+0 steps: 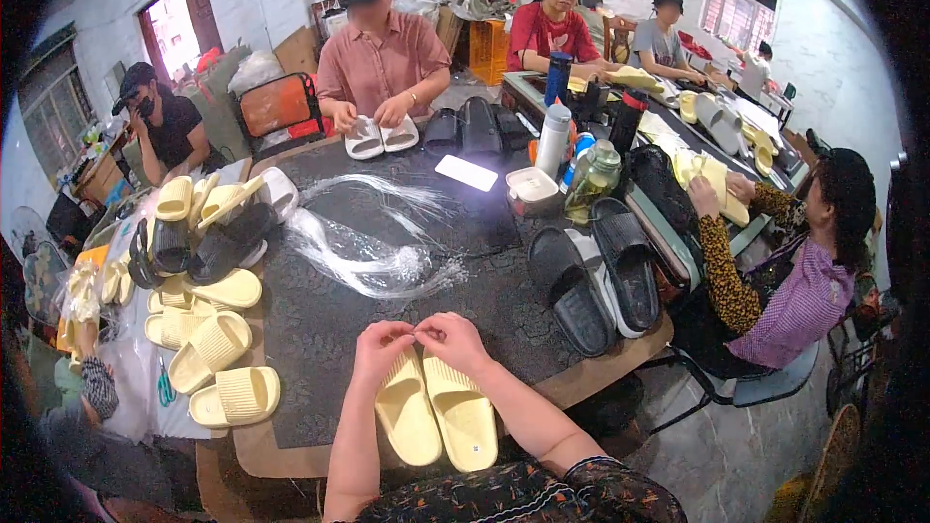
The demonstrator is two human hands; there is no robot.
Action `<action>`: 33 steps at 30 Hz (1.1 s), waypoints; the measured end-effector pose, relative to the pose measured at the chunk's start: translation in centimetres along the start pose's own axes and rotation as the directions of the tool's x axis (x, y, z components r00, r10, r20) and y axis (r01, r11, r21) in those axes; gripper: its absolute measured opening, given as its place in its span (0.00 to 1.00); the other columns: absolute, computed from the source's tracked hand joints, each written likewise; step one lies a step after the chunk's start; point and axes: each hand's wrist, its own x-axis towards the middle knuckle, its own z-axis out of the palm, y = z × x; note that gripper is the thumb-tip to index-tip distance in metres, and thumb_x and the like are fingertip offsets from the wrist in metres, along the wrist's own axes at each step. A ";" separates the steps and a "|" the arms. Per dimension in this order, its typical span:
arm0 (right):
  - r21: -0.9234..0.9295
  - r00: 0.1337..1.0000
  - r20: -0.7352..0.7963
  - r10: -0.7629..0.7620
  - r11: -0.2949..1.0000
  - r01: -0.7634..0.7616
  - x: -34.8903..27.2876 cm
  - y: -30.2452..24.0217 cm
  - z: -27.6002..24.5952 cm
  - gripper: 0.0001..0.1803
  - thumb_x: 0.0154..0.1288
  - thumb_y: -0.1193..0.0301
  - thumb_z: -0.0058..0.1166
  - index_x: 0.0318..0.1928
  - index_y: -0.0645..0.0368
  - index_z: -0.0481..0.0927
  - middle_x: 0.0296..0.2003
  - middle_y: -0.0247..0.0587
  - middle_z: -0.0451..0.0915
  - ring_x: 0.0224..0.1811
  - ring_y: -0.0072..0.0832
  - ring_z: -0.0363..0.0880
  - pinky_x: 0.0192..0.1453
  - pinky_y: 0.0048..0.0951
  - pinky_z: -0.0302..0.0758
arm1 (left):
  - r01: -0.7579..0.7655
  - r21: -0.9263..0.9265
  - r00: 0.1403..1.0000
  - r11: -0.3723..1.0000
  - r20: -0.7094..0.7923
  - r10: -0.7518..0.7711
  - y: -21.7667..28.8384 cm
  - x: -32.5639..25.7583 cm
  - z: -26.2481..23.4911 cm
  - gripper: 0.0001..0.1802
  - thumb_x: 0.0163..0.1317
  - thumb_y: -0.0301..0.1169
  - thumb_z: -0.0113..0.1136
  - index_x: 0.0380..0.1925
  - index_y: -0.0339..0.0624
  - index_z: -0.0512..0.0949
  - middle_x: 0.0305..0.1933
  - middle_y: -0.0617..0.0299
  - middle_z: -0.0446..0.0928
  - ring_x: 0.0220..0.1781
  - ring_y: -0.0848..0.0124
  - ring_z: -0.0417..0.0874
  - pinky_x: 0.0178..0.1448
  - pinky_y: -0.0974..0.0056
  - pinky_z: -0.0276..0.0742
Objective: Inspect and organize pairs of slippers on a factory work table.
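in the head view, a pair of slides lies side by side at the near edge of the table (504,320), just in front of the wearer. the left slide (409,415) and the right slide (463,416) are plain pale yellow, with smooth footbeds and ribbed straps partly hidden by the hands; a small pale mark sits on the right heel. both toes point away toward about 11 to 12 o'clock, heels toward the wearer, and their long axes run nearly parallel.

the left hand (385,344) and right hand (453,341) hang over the straps, thumb and forefinger of each drawn narrow, tips almost meeting; whether they pinch something thin, one cannot tell.

from the pair, clear strands (373,266) lie at 11 o'clock, a yellow pile (213,344) at 10, scissors (166,383) at 9 and black slides (581,310) at 2. at 12 o'clock, across the table, a co-worker (383,58) holds white slides (381,138).
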 end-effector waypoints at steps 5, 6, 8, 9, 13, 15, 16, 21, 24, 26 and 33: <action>-0.034 1.000 -0.003 0.006 0.999 -0.006 -0.1 -0.2 -0.2 0.08 0.59 0.65 0.57 0.33 0.54 0.82 0.27 0.37 0.78 0.33 0.36 0.76 0.39 0.36 0.73 | -0.008 0.008 1.000 1.000 -0.012 0.008 0.1 -0.1 0.1 0.10 0.49 0.28 0.68 0.33 0.40 0.83 0.32 0.62 0.80 0.35 0.73 0.78 0.42 0.68 0.75; -0.033 1.000 -0.007 -0.002 0.999 0.001 -0.1 -0.2 -0.2 0.07 0.59 0.65 0.57 0.32 0.55 0.81 0.26 0.37 0.77 0.33 0.36 0.75 0.38 0.37 0.72 | -0.025 0.011 1.000 1.000 -0.016 0.025 0.0 -0.1 0.1 0.10 0.48 0.28 0.69 0.32 0.40 0.83 0.32 0.62 0.80 0.36 0.73 0.78 0.42 0.67 0.75; -0.031 1.000 -0.010 -0.010 0.999 0.010 -0.1 -0.1 -0.1 0.07 0.59 0.65 0.57 0.32 0.55 0.81 0.26 0.37 0.77 0.33 0.36 0.75 0.38 0.37 0.72 | -0.045 0.065 0.998 0.997 -0.029 0.047 0.1 -0.2 0.1 0.10 0.48 0.29 0.69 0.32 0.41 0.83 0.32 0.62 0.80 0.36 0.71 0.79 0.42 0.66 0.75; -0.006 1.000 -0.010 -0.016 1.000 0.016 -0.1 0.0 0.0 0.07 0.59 0.65 0.57 0.32 0.55 0.81 0.25 0.37 0.77 0.33 0.36 0.75 0.38 0.37 0.72 | -0.064 0.119 0.997 0.991 -0.039 0.069 0.1 -0.2 0.1 0.09 0.48 0.29 0.69 0.31 0.41 0.83 0.32 0.61 0.81 0.36 0.69 0.79 0.42 0.65 0.75; 0.024 1.000 0.015 0.021 0.999 -0.022 -0.4 -0.2 -0.2 0.08 0.58 0.65 0.57 0.32 0.55 0.81 0.25 0.38 0.77 0.32 0.37 0.75 0.38 0.37 0.72 | -0.077 0.205 0.994 0.976 -0.056 0.090 0.8 -0.5 0.2 0.10 0.47 0.30 0.69 0.31 0.42 0.83 0.33 0.60 0.81 0.37 0.66 0.80 0.42 0.63 0.75; 0.037 1.000 -0.013 -0.011 0.999 0.011 -0.3 0.4 0.1 0.08 0.58 0.66 0.59 0.32 0.57 0.80 0.23 0.37 0.76 0.28 0.33 0.74 0.35 0.34 0.70 | -0.108 0.203 0.990 0.973 -0.063 0.123 1.2 -0.7 0.2 0.09 0.48 0.30 0.68 0.31 0.43 0.83 0.34 0.59 0.82 0.37 0.63 0.80 0.43 0.62 0.76; 0.050 0.998 -0.043 -0.045 0.998 0.047 -0.3 0.7 0.4 0.09 0.57 0.67 0.60 0.33 0.59 0.80 0.21 0.37 0.74 0.25 0.28 0.72 0.31 0.30 0.69 | -0.103 0.204 0.991 0.973 -0.064 0.118 1.2 -0.7 0.3 0.09 0.48 0.30 0.68 0.31 0.43 0.83 0.34 0.59 0.82 0.37 0.63 0.80 0.43 0.62 0.76; 0.265 0.980 -0.080 0.181 0.952 -0.154 0.0 1.5 0.9 0.08 0.60 0.68 0.58 0.33 0.60 0.78 0.24 0.39 0.80 0.26 0.26 0.79 0.30 0.27 0.72 | 0.045 -0.032 0.985 0.998 -0.165 -0.050 0.1 -0.6 -0.1 0.07 0.52 0.28 0.65 0.30 0.38 0.82 0.28 0.65 0.81 0.29 0.77 0.78 0.36 0.70 0.74; 0.328 0.962 -0.137 0.236 0.927 -0.181 0.2 1.3 1.2 0.08 0.61 0.69 0.59 0.33 0.61 0.78 0.18 0.25 0.70 0.21 0.12 0.63 0.25 0.21 0.62 | 0.061 -0.018 0.987 0.998 -0.149 -0.063 -0.1 -0.2 -0.4 0.06 0.53 0.26 0.64 0.30 0.36 0.82 0.26 0.68 0.79 0.27 0.83 0.74 0.34 0.74 0.72; 0.302 0.970 -0.108 0.219 0.937 -0.178 0.1 0.8 0.4 0.08 0.61 0.68 0.60 0.34 0.60 0.80 0.18 0.24 0.69 0.21 0.12 0.62 0.25 0.20 0.61 | 0.095 -0.058 0.984 0.994 -0.143 -0.103 0.4 -0.4 -0.3 0.06 0.53 0.26 0.65 0.31 0.37 0.82 0.25 0.69 0.79 0.27 0.83 0.74 0.34 0.74 0.72; 0.203 0.997 -0.064 0.045 0.979 -0.031 0.1 1.2 1.1 0.09 0.58 0.68 0.62 0.34 0.61 0.83 0.18 0.29 0.71 0.22 0.15 0.65 0.26 0.23 0.65 | -0.006 -0.110 0.997 0.994 -0.072 -0.002 -0.1 -0.4 0.0 0.06 0.54 0.27 0.66 0.31 0.38 0.81 0.26 0.70 0.78 0.28 0.83 0.73 0.34 0.73 0.71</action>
